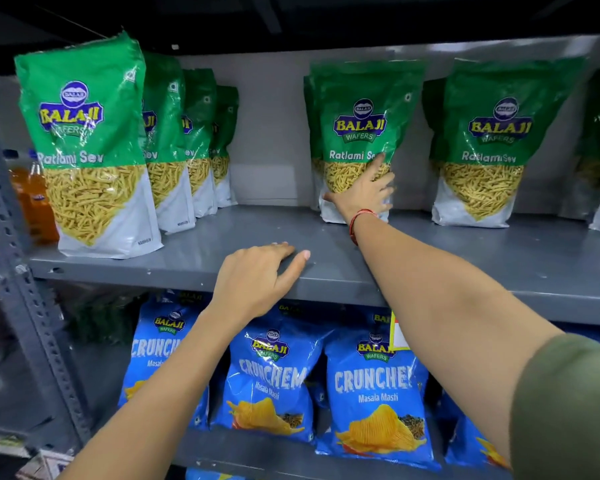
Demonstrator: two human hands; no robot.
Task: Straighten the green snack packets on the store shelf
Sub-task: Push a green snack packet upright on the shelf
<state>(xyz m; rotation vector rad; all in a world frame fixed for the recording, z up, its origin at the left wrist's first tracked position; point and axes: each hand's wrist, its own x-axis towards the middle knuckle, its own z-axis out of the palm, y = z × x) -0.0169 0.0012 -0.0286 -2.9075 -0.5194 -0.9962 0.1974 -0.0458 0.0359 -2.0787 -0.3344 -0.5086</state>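
Head view, the only one. Grey metal shelf [326,237] carries green packets standing upright in rows. Left row [90,150]: front packet near the shelf lip, three more filed behind it toward the back wall. Middle packet [361,133] stands far back, at least one more behind it. Right packet [485,147] also far back; another green one is cut off at the right edge. Wide bare gap between left row and middle packet.

Right hand [364,192] reaches far in, fingers spread flat against the lower front of the middle packet, thumb toward its left edge. Open palm contact, not a closed grip; whether any fingers curl round the right edge is hard to tell, it is blurred there. Left hand [257,275] rests open on the near shelf lip, holding nothing, likely bracing.

Blue packets [374,393] sit on the shelf below, orange bottles [32,195] far left; not part of the job.

Handling, as judged: packets look like thin glossy film, slippery, crinkly, light to moderate weight, loose brittle sticks inside that crush if squeezed. Flat base lets them stand. Best hold is both side edges low down, or top seal, then slide rather than lift.
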